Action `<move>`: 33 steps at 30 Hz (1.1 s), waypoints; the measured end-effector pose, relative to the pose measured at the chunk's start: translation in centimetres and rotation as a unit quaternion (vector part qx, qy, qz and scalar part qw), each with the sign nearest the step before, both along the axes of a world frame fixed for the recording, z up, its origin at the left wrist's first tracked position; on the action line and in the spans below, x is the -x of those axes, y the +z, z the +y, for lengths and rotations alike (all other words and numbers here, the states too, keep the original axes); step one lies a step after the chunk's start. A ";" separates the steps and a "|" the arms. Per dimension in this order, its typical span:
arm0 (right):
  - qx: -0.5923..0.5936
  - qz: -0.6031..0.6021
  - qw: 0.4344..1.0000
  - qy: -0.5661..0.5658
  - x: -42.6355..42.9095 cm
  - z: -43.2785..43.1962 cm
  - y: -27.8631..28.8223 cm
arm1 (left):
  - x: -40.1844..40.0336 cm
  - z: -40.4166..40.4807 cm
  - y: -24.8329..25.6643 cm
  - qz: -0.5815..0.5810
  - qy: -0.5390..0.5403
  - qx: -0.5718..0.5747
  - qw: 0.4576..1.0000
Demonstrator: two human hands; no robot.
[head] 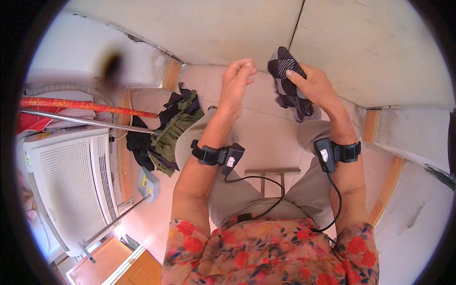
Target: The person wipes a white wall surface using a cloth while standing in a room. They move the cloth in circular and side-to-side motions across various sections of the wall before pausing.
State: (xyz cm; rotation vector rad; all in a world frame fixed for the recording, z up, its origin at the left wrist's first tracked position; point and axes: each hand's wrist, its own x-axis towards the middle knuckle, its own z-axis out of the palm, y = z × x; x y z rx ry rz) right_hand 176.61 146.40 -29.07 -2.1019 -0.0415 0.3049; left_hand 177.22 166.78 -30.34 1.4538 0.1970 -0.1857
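My right hand (315, 85) grips a dark patterned cloth item (290, 83) with grey and black checks and stripes. The thumb lies over its near face and the fingers go behind, out of sight. Its lower part hangs down beside my right knee; whether it is a folded cloth or a slipper I cannot tell. To the left, my left hand (239, 76) is raised with its fingers curled in and the thumb against them. Nothing shows in it, and it is apart from the cloth item.
On the left, strip-cloth mops (174, 131) with a red-gold pole (89, 107) and a metal pole (89, 123) rest near my knee. A grey dustpan (149, 187) and a white vented appliance (67, 167) stand nearby. Pale panels (231, 32) rise ahead. A narrow bar (272, 171) lies between my legs.
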 end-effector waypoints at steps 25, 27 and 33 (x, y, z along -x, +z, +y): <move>-0.452 0.076 0.889 -0.017 1.2 1.0 2.1 | -0.7 0.0 0.2 0.059 0.000 0.351 0.934; -0.427 0.097 0.899 0.007 0.8 0.5 1.9 | -0.5 -0.3 0.5 0.022 0.011 0.320 0.947; -0.313 0.112 0.942 -0.051 1.7 1.8 1.5 | -0.4 -0.2 0.0 -0.005 0.005 0.291 0.957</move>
